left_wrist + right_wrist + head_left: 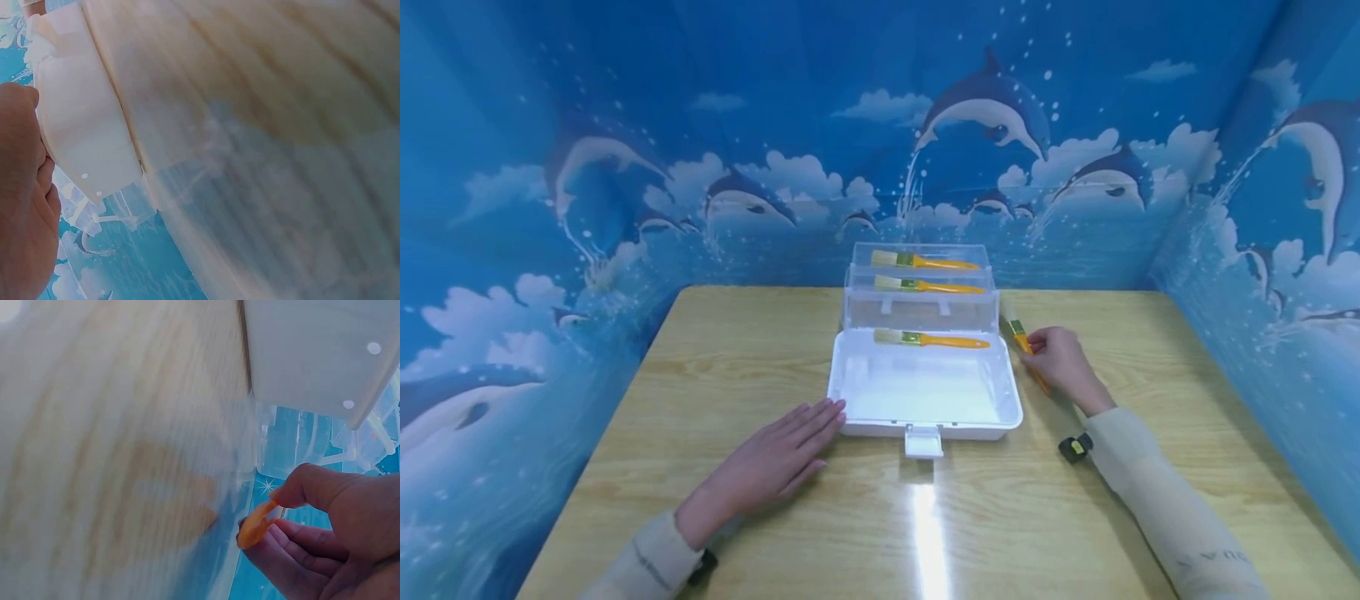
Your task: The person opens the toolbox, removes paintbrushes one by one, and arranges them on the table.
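A white box (925, 392) with clear fold-out trays stands open on the table. Three paint brushes with orange handles lie in it: one brush (947, 262) on the top tray, a second brush (951, 287) on the tray below, a third brush (955, 341) at the back of the white base. Beside the box's right side, my right hand (1062, 364) pinches another paint brush (1022, 338) by its orange handle, bristles pointing away from me. In the right wrist view, thumb and fingers grip that handle (253, 528). My left hand (778, 454), fingers straight, touches the box's front left corner.
The box's latch flap (923, 442) hangs out at the front. Pale wood-grain table (737, 358) surrounds the box. Blue dolphin-print curtains (790, 100) enclose the table at the back and both sides.
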Motion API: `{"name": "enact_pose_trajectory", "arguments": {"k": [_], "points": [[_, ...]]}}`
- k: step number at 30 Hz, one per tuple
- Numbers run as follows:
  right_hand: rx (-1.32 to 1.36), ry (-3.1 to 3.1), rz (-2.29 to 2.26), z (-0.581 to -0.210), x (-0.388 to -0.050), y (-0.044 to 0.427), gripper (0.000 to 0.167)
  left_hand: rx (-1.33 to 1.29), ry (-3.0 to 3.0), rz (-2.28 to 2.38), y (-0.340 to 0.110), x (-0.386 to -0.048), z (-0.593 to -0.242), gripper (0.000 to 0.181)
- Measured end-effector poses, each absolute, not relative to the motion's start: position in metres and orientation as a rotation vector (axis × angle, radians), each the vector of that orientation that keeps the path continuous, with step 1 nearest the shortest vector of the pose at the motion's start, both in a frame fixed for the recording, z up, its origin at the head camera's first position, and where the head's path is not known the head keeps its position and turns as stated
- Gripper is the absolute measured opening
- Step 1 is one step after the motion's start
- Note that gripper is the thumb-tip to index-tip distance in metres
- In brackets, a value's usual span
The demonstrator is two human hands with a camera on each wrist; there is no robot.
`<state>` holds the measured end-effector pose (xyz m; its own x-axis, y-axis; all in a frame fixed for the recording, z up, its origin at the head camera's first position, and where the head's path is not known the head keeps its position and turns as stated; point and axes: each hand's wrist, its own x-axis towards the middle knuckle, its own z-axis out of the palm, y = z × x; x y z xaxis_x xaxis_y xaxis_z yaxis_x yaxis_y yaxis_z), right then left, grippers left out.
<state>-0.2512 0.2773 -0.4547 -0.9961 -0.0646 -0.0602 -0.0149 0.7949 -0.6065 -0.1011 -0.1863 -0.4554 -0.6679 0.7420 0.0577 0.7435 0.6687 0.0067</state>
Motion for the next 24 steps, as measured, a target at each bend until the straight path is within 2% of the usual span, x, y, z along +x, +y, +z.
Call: {"name": "enact_pose_trajectory", "arguments": {"k": [24], "points": [[0.059, 2.837, -0.852, -0.4554, -0.2567, 0.2753, 0.045, -1.242, -2.799, -0.074, -0.187, -0.101, -0.4586, 0.061]]}}
